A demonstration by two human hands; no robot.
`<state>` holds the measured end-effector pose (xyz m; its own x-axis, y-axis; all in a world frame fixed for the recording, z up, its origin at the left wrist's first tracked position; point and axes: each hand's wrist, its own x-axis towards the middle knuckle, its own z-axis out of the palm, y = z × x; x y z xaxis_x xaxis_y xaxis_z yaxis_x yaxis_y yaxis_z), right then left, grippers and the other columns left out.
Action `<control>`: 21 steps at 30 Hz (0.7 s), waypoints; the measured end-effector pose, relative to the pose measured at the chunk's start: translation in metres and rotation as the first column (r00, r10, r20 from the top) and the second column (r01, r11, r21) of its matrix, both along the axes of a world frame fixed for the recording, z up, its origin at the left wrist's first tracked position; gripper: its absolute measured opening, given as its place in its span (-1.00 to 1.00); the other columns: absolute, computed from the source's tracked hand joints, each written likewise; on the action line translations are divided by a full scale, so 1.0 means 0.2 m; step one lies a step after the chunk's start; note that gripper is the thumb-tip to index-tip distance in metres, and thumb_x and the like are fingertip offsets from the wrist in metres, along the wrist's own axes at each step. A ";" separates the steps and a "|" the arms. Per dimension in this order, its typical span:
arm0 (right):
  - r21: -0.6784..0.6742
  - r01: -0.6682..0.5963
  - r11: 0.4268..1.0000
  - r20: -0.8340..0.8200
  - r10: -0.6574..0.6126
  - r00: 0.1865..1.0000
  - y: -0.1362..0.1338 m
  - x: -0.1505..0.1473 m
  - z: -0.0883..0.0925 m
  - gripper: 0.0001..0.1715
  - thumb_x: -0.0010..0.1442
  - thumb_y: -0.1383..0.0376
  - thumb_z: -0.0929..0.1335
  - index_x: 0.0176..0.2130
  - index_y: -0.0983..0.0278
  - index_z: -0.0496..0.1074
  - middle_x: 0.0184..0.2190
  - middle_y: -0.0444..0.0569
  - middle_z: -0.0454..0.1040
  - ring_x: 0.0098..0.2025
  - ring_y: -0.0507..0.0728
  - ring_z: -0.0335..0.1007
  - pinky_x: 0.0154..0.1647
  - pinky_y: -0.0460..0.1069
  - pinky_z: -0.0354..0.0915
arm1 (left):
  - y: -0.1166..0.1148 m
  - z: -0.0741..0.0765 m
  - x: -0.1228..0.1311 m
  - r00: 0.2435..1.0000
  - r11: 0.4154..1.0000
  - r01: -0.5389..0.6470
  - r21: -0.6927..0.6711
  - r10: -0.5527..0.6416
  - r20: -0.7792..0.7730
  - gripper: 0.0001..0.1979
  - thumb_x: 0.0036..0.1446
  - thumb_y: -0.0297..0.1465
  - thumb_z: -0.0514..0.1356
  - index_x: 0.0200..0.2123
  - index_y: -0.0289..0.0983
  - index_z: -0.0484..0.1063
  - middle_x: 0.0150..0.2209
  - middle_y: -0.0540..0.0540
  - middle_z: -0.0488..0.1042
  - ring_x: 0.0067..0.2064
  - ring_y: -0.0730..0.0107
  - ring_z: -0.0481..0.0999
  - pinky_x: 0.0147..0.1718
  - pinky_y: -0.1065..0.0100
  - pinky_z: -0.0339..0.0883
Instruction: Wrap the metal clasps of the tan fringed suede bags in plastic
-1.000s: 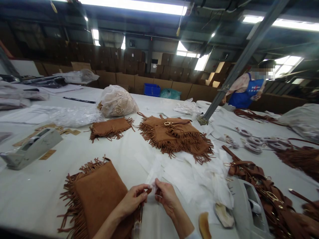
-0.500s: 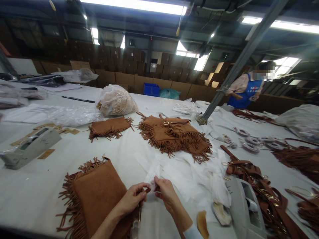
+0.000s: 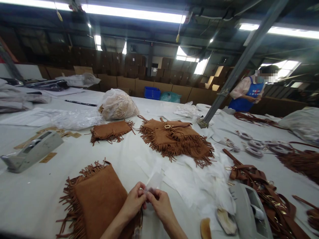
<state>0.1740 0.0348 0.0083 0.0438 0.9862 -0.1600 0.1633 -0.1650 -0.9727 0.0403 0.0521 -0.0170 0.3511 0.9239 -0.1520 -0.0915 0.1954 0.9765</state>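
Observation:
A brown fringed bag point(image 3: 99, 196) lies flat at the front of the table, partly under my left forearm. My left hand point(image 3: 134, 201) is closed in a pinch at the bag's right edge. Opposite it, my right hand point(image 3: 159, 203) pinches a small sheet of thin white paper point(image 3: 155, 180). The fingertips of both hands meet at the paper's lower end, which they partly hide. Whether a strap end is inside the paper I cannot tell. More thin white sheets point(image 3: 184, 186) spread out to the right of my hands.
A tape dispenser point(image 3: 249, 212) stands at right beside brown straps point(image 3: 264, 196) with gold hardware; another dispenser point(image 3: 37, 151) is at left. Further back lie fringed bags point(image 3: 171, 136), a smaller fringed piece point(image 3: 111, 129) and a stuffed plastic bag point(image 3: 118, 104). A slanted post point(image 3: 224, 89) rises there. A person point(image 3: 246, 91) stands beyond.
My hands have come closer together and slightly lower, with the fingertips now touching. The white paper stands up more clearly above them. The brown strip seen between my fingers is now hidden.

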 end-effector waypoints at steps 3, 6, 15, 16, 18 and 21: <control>0.002 0.027 1.000 -0.046 -0.027 0.999 0.01 0.00 0.03 -0.61 -0.02 0.04 0.39 -0.58 0.33 0.48 -0.62 -0.09 0.46 -0.52 0.07 0.28 -0.46 -0.07 0.15 | 0.01 0.06 -0.02 0.999 0.999 0.029 0.039 -0.027 -0.045 -0.69 0.09 -0.23 0.14 -0.14 -0.21 0.16 -0.50 0.08 0.44 -0.54 0.45 0.38 -0.51 0.44 0.20; 0.043 0.052 0.998 -0.011 -0.051 0.999 0.04 0.04 0.07 -0.56 -0.01 0.00 0.38 -0.57 0.33 0.50 -0.62 -0.10 0.44 -0.51 0.06 0.25 -0.46 -0.07 0.14 | 0.02 0.15 -0.11 0.919 0.951 0.194 0.240 -0.091 -0.384 -0.64 0.12 -0.29 0.13 -0.01 -0.21 0.22 -0.30 -0.08 0.51 -0.17 0.22 0.46 -0.11 0.18 0.23; 0.120 0.125 0.985 0.012 -0.127 0.992 0.10 0.00 0.10 -0.61 0.03 0.06 0.35 -0.59 0.32 0.42 -0.66 -0.18 0.26 -0.54 0.01 0.10 -0.50 -0.08 0.06 | -0.07 0.25 -0.22 0.637 0.804 0.442 0.398 0.031 -0.770 -0.87 0.19 -0.36 0.06 -0.32 -0.21 0.39 -0.35 -0.04 0.48 -0.22 0.23 0.40 -0.02 0.11 0.04; 0.113 0.118 0.987 0.028 -0.122 0.992 0.08 -0.02 0.10 -0.62 0.02 0.08 0.35 -0.60 0.32 0.42 -0.67 -0.18 0.24 -0.55 0.01 0.09 -0.50 -0.08 0.05 | -0.08 0.23 -0.21 0.652 0.813 0.415 0.409 0.048 -0.757 -0.86 0.20 -0.37 0.04 -0.35 -0.21 0.38 -0.36 -0.04 0.47 -0.23 0.23 0.39 -0.06 0.15 0.07; 0.083 0.080 0.993 0.069 -0.085 0.994 0.05 -0.04 0.07 -0.63 0.01 0.11 0.35 -0.63 0.32 0.40 -0.68 -0.19 0.22 -0.56 0.00 0.08 -0.53 -0.09 0.02 | -0.09 0.19 -0.19 0.679 0.825 0.377 0.422 0.064 -0.732 -0.85 0.20 -0.38 0.03 -0.36 -0.21 0.36 -0.36 -0.04 0.46 -0.24 0.24 0.37 -0.08 0.17 0.07; 0.029 0.042 0.999 0.070 -0.044 0.997 -0.01 -0.05 0.01 -0.63 0.00 0.10 0.35 -0.64 0.31 0.38 -0.69 -0.18 0.22 -0.57 0.00 0.09 -0.55 -0.09 -0.01 | -0.08 0.14 -0.18 0.707 0.836 0.345 0.426 0.066 -0.704 -0.87 0.19 -0.39 0.03 -0.39 -0.21 0.33 -0.37 -0.02 0.44 -0.24 0.25 0.36 -0.07 0.18 0.06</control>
